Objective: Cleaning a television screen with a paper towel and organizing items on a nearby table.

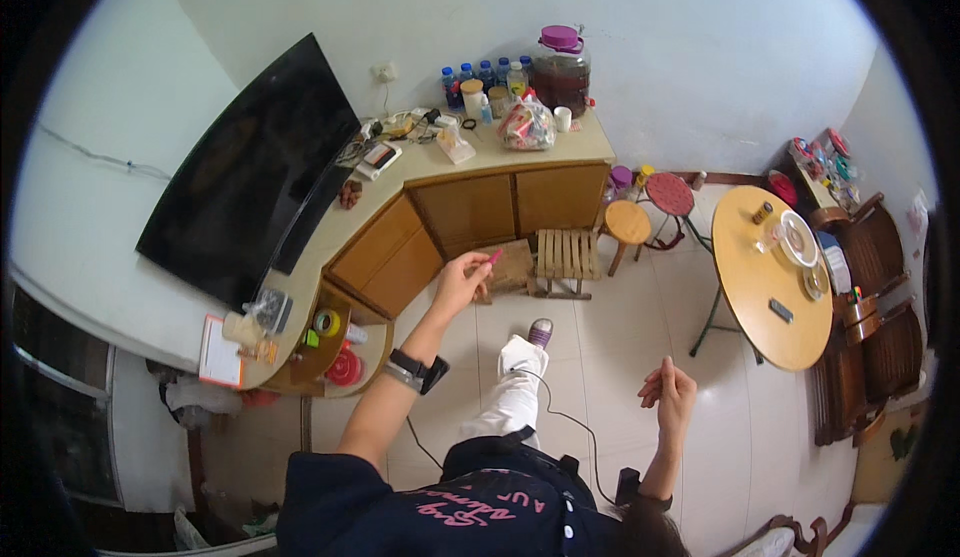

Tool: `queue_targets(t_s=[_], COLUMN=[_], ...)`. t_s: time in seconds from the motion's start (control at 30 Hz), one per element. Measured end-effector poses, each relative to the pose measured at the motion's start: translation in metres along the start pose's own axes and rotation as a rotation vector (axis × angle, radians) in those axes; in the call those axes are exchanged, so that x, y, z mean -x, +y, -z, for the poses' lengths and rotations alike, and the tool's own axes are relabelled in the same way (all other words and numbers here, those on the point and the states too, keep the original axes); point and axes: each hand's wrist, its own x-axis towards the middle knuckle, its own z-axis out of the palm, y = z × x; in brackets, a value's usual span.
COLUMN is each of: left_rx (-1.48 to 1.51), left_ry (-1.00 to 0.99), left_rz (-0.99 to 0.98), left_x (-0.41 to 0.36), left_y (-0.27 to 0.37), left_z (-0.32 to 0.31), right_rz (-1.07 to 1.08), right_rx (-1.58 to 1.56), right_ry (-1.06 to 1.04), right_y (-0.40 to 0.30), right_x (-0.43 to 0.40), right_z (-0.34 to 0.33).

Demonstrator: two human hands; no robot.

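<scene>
My left hand (pixel 463 281) is stretched out in front of me over the floor, its thumb and fingers pinching a small pink object (pixel 494 256); what it is I cannot tell. Behind that hand stand a low wooden stool (pixel 511 266) and a slatted wooden stool (pixel 568 253), both beside the cabinet. My right hand (pixel 669 392) hangs above the tiles at my right side, with its fingers loosely curled and nothing visible in it. It is nearest to the round wooden table (pixel 739 294), apart from it.
A cabinet counter (pixel 450 167) curves from the left to the back wall, bearing a large television (pixel 255 167), bottles and a big jar (pixel 561 80). Round stools (pixel 628 223) stand at its right end. Wooden chairs (pixel 870 362) are at far right. A black cable (pixel 577 418) hangs near my leg.
</scene>
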Motion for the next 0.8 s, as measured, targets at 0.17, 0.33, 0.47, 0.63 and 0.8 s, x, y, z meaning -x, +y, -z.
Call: queue_targets(t_s=[0.17, 0.33, 0.47, 0.63, 0.8], left_rx=[0.136, 0.0, -0.544, -0.633, -0.741], left_ry=[0.289, 0.565, 0.601, 0.621, 0.561], left_rz=[0.123, 0.323, 0.3, 0.363, 0.286], left_x=[-0.244, -0.438, -0.515, -0.568, -0.583], left_y=[-0.063, -0.168, -0.187, -0.192, -0.193], left_z=[0.023, 0.04, 0.011, 0.035, 0.046], right_rz=[0.024, -0.046, -0.148, -0.343, -0.318], right_rx=[-0.033, 0.069, 0.179, 0.181, 0.12], right_ry=[0.098, 0.059, 0.108, 0.207, 0.146], right_y=[0.016, -0.033, -0.055, -0.072, -0.076], right_x=[-0.15, -0.269, -0.317, -0.365, -0.405], right_z=[-0.028, -0.051, -0.052, -0.062, -0.078])
